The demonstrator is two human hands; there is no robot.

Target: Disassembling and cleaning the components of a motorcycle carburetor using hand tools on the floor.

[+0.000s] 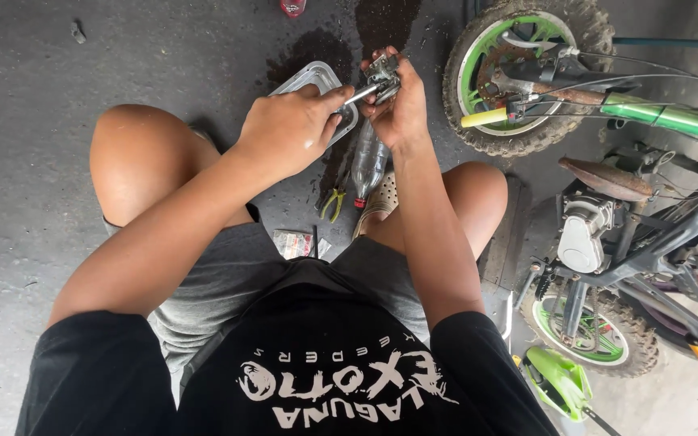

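Observation:
My right hand (401, 109) grips a small grey metal engine part (383, 74), held up over the floor in the middle of the head view. My left hand (288, 129) is closed around a slim metal tool (363, 94) whose tip meets that part. Below both hands a clear plastic bottle (367, 164) lies on the concrete, and pliers with yellow-green handles (332, 202) lie just left of it. My bare knees are spread to either side.
A small green mini motorbike (607, 202) lies on its side at the right, with knobby tyres (527, 73) and a bare engine. A shallow metal tray (313, 81) sits behind my left hand. Dark wet stains (325, 44) mark the concrete floor.

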